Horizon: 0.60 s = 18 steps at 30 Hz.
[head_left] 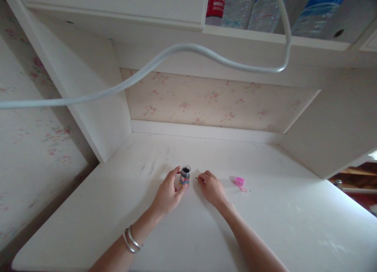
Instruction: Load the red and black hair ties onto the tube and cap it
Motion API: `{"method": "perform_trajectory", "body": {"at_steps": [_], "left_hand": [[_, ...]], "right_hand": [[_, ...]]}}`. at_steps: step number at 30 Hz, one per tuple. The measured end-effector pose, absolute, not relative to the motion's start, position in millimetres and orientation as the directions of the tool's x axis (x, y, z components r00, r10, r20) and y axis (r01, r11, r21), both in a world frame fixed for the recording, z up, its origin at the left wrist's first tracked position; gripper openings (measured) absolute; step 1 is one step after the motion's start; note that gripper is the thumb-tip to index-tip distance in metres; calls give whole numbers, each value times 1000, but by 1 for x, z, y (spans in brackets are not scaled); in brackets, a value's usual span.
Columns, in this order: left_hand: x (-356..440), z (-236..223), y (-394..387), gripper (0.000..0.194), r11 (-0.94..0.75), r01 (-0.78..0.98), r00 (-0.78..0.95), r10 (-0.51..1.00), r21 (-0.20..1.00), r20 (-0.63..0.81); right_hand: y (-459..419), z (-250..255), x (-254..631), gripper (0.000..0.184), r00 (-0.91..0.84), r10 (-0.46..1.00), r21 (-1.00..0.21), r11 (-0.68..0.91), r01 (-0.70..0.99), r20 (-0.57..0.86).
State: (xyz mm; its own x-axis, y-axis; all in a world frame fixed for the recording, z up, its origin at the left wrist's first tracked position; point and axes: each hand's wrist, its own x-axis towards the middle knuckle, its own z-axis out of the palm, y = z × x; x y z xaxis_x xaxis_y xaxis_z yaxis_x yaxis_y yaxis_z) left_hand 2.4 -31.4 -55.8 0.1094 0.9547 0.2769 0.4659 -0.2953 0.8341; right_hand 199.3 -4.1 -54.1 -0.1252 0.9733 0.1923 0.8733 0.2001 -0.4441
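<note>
My left hand (169, 189) is wrapped round a small clear jar (185, 176) with a coloured label, steadying it upright on the white desk. The jar's mouth is uncovered, and dark contents show inside. Just to the right, my right hand (212, 187) is closed in a pinch near the desk surface. A tiny dark piece (196, 178) pokes out from its fingertips, too small to name. Further right lies a pink cap (239, 181) with a thin pink loop attached.
The white desk (118, 209) is enclosed by side panels and a flowered back wall (203, 101). A white cable (182, 48) hangs across the view in front. Above, plastic bottles (266, 10) stand on a shelf.
</note>
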Motion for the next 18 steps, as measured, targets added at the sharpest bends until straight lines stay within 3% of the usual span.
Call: {"method": "perform_trajectory", "body": {"at_steps": [4, 8, 18], "left_hand": [[5, -54, -32, 48, -294, 491, 139, 956, 820, 260], [8, -55, -31, 45, -305, 510, 168, 952, 804, 255], [9, -60, -32, 35, -338, 535, 148, 940, 774, 307]], "right_hand": [[-9, -26, 202, 20, -105, 938, -673, 312, 670, 330], [-12, 9, 194, 19, -117, 921, -782, 379, 494, 372], [10, 30, 166, 13, -326, 911, -691, 406, 598, 253]]}}
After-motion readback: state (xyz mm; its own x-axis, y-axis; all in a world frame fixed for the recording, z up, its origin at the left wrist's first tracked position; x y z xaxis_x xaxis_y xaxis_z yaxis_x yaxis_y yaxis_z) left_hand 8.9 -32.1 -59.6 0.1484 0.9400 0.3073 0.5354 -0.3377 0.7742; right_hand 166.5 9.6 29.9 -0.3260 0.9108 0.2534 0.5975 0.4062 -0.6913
